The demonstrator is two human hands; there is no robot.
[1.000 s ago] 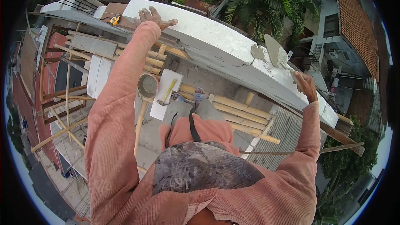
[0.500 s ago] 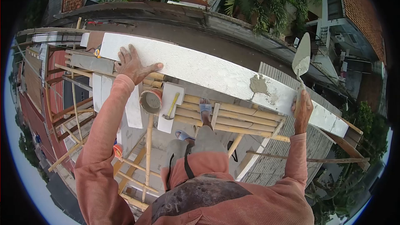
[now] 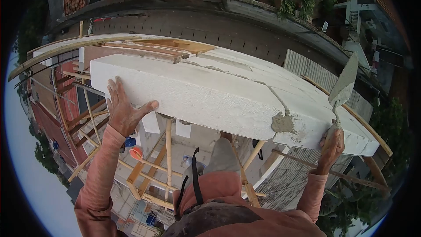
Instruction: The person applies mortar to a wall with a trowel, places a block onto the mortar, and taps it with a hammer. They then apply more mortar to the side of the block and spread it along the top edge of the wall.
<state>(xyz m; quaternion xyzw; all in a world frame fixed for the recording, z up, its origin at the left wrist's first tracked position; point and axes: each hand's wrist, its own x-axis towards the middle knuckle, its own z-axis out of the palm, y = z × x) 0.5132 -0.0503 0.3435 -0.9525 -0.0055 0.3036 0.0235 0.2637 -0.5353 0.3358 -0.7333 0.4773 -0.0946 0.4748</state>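
Observation:
My left hand [image 3: 125, 109] lies with spread fingers against the near face of a long white block wall [image 3: 193, 94], close to its left end. In my right hand [image 3: 332, 148] is the handle of a trowel [image 3: 344, 83], its blade pointing up and smeared with grey mortar. That hand is beside the wall's near face toward the right end. A patch of grey mortar [image 3: 283, 123] covers a joint between blocks, left of my right hand. More joint lines run across the top of the wall.
Bamboo poles [image 3: 169, 149] stand below the wall. An orange bucket [image 3: 136, 152] is lower down at the left. Wooden boards [image 3: 166, 44] lie along the wall's far side. Corrugated roofing [image 3: 302, 63] and a street wall lie beyond.
The view has shifted over the wall, so its top and far side now show. The near platform with hammer and mortar bucket has gone from sight. Both hands appear lower, keeping their positions along the wall.

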